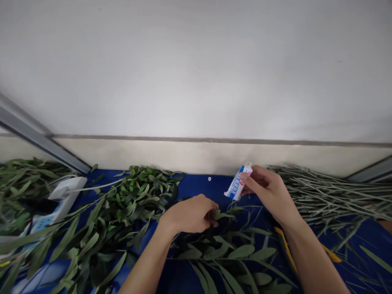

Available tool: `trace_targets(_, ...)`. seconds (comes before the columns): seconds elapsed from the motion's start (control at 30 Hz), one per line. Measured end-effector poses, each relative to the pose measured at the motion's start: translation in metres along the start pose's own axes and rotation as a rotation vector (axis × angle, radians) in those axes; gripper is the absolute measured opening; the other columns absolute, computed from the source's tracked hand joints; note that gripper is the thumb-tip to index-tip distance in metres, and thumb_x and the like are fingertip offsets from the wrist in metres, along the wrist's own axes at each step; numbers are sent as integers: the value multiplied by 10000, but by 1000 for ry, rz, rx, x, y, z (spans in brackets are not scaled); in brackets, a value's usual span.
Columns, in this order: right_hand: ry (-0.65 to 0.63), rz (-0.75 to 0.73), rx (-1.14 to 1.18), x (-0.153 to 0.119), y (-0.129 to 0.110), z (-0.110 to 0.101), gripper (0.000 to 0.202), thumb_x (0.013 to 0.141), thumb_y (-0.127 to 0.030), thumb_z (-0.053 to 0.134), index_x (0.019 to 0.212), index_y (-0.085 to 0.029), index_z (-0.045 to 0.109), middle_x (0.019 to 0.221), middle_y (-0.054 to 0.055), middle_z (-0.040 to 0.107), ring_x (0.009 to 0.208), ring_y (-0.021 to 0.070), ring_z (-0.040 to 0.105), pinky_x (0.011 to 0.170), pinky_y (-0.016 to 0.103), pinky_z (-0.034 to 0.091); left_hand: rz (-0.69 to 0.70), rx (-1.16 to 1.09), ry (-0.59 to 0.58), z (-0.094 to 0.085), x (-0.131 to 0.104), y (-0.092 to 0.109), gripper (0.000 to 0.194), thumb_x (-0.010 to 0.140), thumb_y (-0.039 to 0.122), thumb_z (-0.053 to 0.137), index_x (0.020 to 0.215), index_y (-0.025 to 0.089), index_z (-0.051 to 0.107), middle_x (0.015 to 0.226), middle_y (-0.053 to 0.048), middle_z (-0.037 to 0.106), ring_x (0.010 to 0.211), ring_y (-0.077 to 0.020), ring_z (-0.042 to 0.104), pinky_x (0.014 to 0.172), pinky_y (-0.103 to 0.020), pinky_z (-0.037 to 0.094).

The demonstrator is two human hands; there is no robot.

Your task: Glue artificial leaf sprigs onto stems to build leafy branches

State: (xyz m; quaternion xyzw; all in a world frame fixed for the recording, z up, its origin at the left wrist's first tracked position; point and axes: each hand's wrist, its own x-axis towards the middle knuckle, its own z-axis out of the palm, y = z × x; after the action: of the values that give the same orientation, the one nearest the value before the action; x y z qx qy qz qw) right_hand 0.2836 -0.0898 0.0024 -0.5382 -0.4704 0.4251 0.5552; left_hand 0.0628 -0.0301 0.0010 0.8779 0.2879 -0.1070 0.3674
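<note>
A small white, blue and red squeeze tube (235,185) is tilted in my right hand (269,192), pinched between thumb and fingers, with its narrow end upward. My left hand (190,214) is closed with curled fingertips around a green leafy sprig (225,214); the fingertips are partly hidden. Below both hands, long-leaved artificial-looking branches (241,252) spread over the blue table (196,185). Beyond the hands, near the wall, lies a small white round piece (209,178).
Leafy branches (122,200) are heaped at the left, partly over a white power strip (61,200) with a cable. Thin bare stems (324,192) lie piled at the right. A yellow-handled tool (284,247) sits under my right forearm. A pale wall (196,81) rises behind.
</note>
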Motion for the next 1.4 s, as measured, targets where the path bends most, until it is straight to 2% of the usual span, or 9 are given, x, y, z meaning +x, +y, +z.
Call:
trace_targets(0.17, 90, -33, 84, -5, -11, -20, 294, 880, -529, 765, 966, -248, 766, 847, 43, 778, 711, 216, 710, 654, 323, 605, 3, -9, 135, -13, -20, 12, 154, 954, 339, 605, 944, 207, 683, 883, -59, 735, 825, -216, 676, 690, -280, 449)
trace_targets(0.43, 26, -17, 56, -8, -20, -25, 327, 919, -562, 711, 928, -235, 716, 696, 21, 707, 603, 176, 672, 539, 264, 519, -20, -111, 311, -27, -44, 20, 252, 1045, 440, 510, 1036, 242, 666, 782, -9, 690, 773, -180, 643, 686, -265, 435)
trace_targets(0.57, -4, -23, 158, -10, -26, -26, 325, 937, -549, 695, 891, -228, 670, 766, 12, 689, 541, 145, 636, 501, 261, 498, 22, -134, 448, -32, -44, 23, 237, 1028, 443, 559, 970, 226, 636, 748, 16, 650, 641, -131, 583, 620, -245, 420)
trace_targets(0.8, 90, -14, 210, -12, -29, -26, 285, 926, -521, 715, 906, -242, 661, 740, 8, 698, 537, 138, 580, 527, 270, 460, 72, -361, 523, -29, -32, 23, 274, 993, 483, 610, 957, 213, 576, 608, 49, 573, 511, -101, 502, 509, -223, 374)
trace_targets(0.93, 116, -1, 184, -7, -23, -31, 309, 906, -543, 734, 901, -241, 666, 740, 4, 697, 533, 132, 571, 531, 268, 456, 59, -597, 316, -23, -22, 8, 375, 972, 578, 607, 996, 211, 533, 867, -27, 709, 545, -126, 628, 525, -252, 480)
trace_targets(1.03, 160, 34, 199, -1, -15, -34, 331, 873, -545, 772, 907, -232, 667, 733, 5, 698, 538, 128, 584, 517, 251, 461, 65, -633, 102, -17, -11, -4, 434, 924, 628, 654, 925, 215, 518, 804, -23, 703, 605, -187, 698, 602, -298, 541)
trace_targets(1.2, 490, 143, 562, 6, 11, -4, 423, 771, -531, 844, 842, -241, 544, 675, -55, 635, 517, 101, 576, 507, 215, 510, 106, -676, 191, -17, -5, -6, 401, 959, 600, 626, 899, 218, 518, 849, -25, 713, 685, -195, 724, 656, -297, 551)
trace_targets(1.3, 469, 288, 692, 5, 29, 28, 469, 742, -557, 841, 863, -253, 504, 680, -76, 620, 561, 119, 620, 630, 287, 609, 93, -551, 278, -22, -10, -3, 372, 996, 540, 598, 857, 195, 613, 816, -39, 726, 746, -185, 718, 702, -277, 544)
trace_targets(1.4, 273, 335, 532, 3, 42, 46, 507, 749, -635, 814, 925, -258, 525, 686, -85, 615, 621, 127, 656, 695, 303, 617, 64, -452, 483, -28, -19, -2, 419, 1009, 507, 581, 765, 180, 673, 753, -52, 716, 795, -186, 706, 737, -262, 544)
